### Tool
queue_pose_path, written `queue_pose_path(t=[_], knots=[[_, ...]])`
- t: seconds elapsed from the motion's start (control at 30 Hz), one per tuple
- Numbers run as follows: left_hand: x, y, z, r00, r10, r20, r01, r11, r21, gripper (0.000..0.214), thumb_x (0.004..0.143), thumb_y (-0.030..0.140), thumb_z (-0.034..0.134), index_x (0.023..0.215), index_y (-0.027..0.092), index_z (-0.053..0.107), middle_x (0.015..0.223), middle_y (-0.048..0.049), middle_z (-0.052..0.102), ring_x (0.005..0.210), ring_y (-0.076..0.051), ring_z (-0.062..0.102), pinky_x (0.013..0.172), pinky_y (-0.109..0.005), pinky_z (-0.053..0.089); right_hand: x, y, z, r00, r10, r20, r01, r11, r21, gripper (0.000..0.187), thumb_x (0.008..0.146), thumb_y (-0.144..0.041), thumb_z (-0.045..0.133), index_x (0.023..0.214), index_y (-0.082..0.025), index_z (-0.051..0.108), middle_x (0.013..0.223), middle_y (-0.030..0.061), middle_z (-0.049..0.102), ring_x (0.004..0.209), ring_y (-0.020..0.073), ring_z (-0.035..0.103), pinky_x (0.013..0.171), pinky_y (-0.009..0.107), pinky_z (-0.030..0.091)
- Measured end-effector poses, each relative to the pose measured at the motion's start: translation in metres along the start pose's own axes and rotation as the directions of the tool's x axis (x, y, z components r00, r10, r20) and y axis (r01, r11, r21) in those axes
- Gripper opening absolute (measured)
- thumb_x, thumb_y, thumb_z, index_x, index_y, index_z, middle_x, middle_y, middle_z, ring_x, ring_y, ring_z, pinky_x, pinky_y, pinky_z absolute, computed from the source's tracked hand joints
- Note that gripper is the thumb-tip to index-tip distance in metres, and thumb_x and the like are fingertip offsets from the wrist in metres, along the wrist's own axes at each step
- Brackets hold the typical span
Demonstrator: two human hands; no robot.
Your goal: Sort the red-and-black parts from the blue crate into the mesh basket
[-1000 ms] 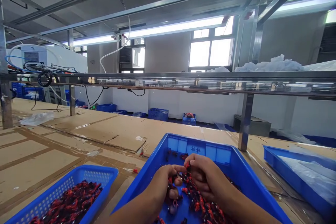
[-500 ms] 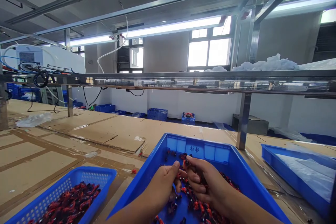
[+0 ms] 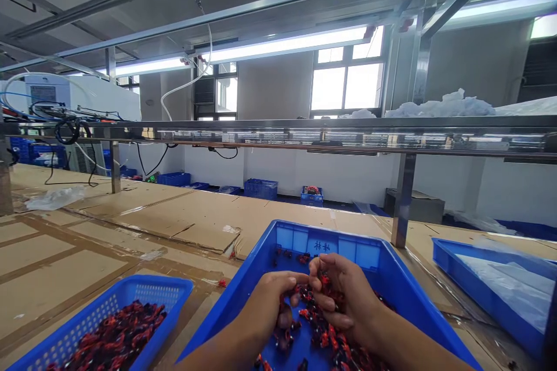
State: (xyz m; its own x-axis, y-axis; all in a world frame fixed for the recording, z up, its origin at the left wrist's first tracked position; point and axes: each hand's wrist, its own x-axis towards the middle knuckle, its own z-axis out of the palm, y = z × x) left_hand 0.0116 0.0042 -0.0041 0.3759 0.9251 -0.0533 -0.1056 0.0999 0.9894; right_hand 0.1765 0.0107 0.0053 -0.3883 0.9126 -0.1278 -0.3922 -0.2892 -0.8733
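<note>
Our left hand (image 3: 265,307) and right hand (image 3: 346,295) sink into the red-and-black parts (image 3: 319,324) heaped in the blue plastic tray (image 3: 287,236) at the bench's (image 3: 130,232) near edge. Our fingers (image 3: 326,301) curl together in the heap, though what they pinch stays hidden. The blue mesh basket (image 3: 148,287), heaped with more of them, sits just left, an easy reach from the tray.

Bright blue plastic tray (image 3: 331,240) had dark-blue lettering on its far wall & held mottled red & blk parts (image 3: 337,345). Blue mesh basket (image 3: 152,291), grid-patterned sides, held same red/blk mix (image 3: 115,330). Bench was tan cardboard (image 3: 195,214) w/ darker tape strips; wht film (image 3: 509,290) lay in 2nd blue tray (image 3: 452,255).
</note>
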Motion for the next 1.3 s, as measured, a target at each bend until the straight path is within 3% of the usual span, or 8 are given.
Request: queue_pose_path(t=[0.23,0.37,0.5,0.63,0.93,1.17,1.23,1.3], knots=[[0.005,-0.003,0.000,0.987,0.158,-0.043,-0.159,0.986,-0.038,0.072,0.074,0.051,0.067,0.133,0.016,0.046,0.048,0.0117,0.040,0.031,-0.004,0.021,0.037,-0.020,0.016,0.004,0.004,0.004,0.970,-0.241,0.025,0.226,0.862,-0.454,0.034,0.077,-0.052,0.065,0.077,-0.019,0.056,0.043,-0.0122,0.033,0.034,0.0040,0.019,0.034,0.018,0.014],[0.002,-0.004,-0.001,0.987,0.158,0.009,-0.156,0.980,-0.122,0.067,0.078,0.048,0.067,0.134,0.018,0.046,0.043,0.0131,0.034,0.032,-0.004,0.017,0.039,-0.019,0.015,-0.002,0.000,0.004,0.866,-0.481,0.137,0.427,0.569,-0.703,0.025,0.078,-0.040,0.070,0.092,-0.020,0.068,0.054,-0.0067,0.046,0.050,0.0101,0.042,0.051,0.022,0.036],[0.000,-0.003,-0.001,0.997,0.071,0.039,-0.063,0.980,-0.191,0.060,0.084,0.058,0.055,0.131,0.022,0.047,0.051,0.0098,0.041,0.033,-0.005,0.020,0.037,-0.019,0.022,-0.009,-0.003,0.006,0.802,-0.561,0.205,0.422,0.289,-0.860,0.019,0.081,-0.030,0.065,0.099,-0.025,0.072,0.055,-0.0055,0.048,0.052,0.0126,0.046,0.055,0.024,0.039],[0.001,-0.002,-0.002,0.996,-0.066,-0.063,0.053,0.981,-0.185,0.069,0.085,0.075,0.028,0.120,0.020,0.053,0.060,0.0042,0.052,0.034,-0.006,0.029,0.038,-0.019,0.024,-0.014,0.001,0.009,0.716,-0.600,0.355,0.448,0.005,-0.894,0.027,0.083,-0.025,0.062,0.109,-0.028,0.069,0.054,-0.0060,0.050,0.050,0.0125,0.050,0.053,0.023,0.037],[0.003,-0.006,0.004,0.992,-0.095,-0.087,0.089,0.993,-0.076,0.062,0.074,0.079,0.046,0.085,0.018,0.054,0.053,0.0063,0.043,0.038,-0.005,0.027,0.041,-0.017,0.018,-0.017,0.007,0.006,0.601,-0.619,0.506,0.456,-0.255,-0.853,0.027,0.086,-0.020,0.059,0.110,-0.029,0.065,0.065,-0.0028,0.066,0.055,0.0139,0.059,0.057,0.024,0.039],[0.004,-0.006,0.004,0.997,-0.055,-0.063,0.056,0.998,0.001,0.064,0.070,0.082,0.047,0.078,0.019,0.048,0.053,0.0063,0.041,0.040,-0.005,0.028,0.042,-0.018,0.016,-0.020,0.006,0.011,0.627,-0.628,0.462,0.466,-0.173,-0.868,0.028,0.085,-0.019,0.056,0.110,-0.029,0.065,0.067,-0.0024,0.065,0.057,0.0141,0.058,0.060,0.026,0.038],[0.004,-0.006,0.003,0.996,-0.064,-0.060,0.065,0.998,0.010,0.065,0.071,0.082,0.046,0.081,0.018,0.050,0.052,0.0065,0.041,0.040,-0.005,0.027,0.041,-0.018,0.017,-0.020,0.004,0.011,0.671,-0.653,0.351,0.481,0.024,-0.876,0.022,0.082,-0.020,0.057,0.101,-0.027,0.066,0.057,-0.0050,0.054,0.052,0.0126,0.050,0.055,0.025,0.036],[0.003,-0.006,0.003,0.995,-0.080,-0.064,0.081,0.997,0.004,0.066,0.073,0.081,0.045,0.086,0.017,0.054,0.051,0.0072,0.040,0.039,-0.005,0.025,0.041,-0.018,0.017,-0.017,0.000,0.008,0.787,-0.586,0.190,0.483,0.396,-0.781,0.013,0.080,-0.023,0.054,0.089,-0.024,0.063,0.053,-0.0067,0.042,0.047,0.0110,0.040,0.048,0.023,0.031]])
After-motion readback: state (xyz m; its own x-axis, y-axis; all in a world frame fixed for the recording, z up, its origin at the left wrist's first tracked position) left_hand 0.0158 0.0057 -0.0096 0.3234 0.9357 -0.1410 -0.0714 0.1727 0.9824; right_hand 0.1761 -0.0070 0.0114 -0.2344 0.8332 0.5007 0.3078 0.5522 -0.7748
